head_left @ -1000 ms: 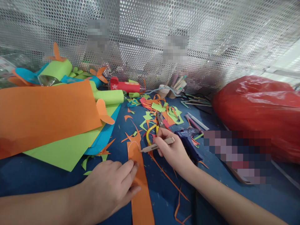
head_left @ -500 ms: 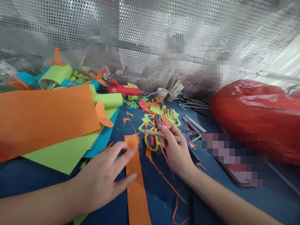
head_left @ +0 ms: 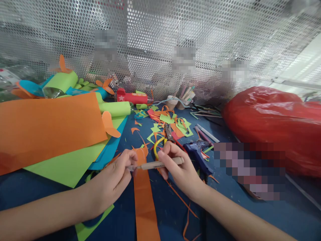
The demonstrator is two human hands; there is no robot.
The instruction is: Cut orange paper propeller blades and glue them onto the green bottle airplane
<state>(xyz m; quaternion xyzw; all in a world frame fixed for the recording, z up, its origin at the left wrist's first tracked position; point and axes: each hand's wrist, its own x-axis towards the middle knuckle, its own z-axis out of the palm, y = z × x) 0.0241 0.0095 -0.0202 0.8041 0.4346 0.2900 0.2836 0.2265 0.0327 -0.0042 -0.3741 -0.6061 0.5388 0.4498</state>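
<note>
My right hand is closed around a beige marker, whose tip points left. In my left hand a small clear cap is pinched between thumb and fingers, right at the marker's tip. Whether the cap is touching the tip I cannot tell. Beneath both lies a long orange paper strip with a pale curved line drawn near its far end. Just beyond my right hand are yellow-handled scissors, partly hidden by the fingers. A blue glue gun rests to the right of that hand.
Orange, green and blue paper sheets are stacked on the left. Paper scraps litter the middle, before cups of pens. Paper-covered bottles stand along the perforated metal screen. A red plastic bag bulges at right.
My left hand has lifted off the orange strip and now pinches a clear cap. My right hand has brought the marker away from the drawn line, to the cap.
</note>
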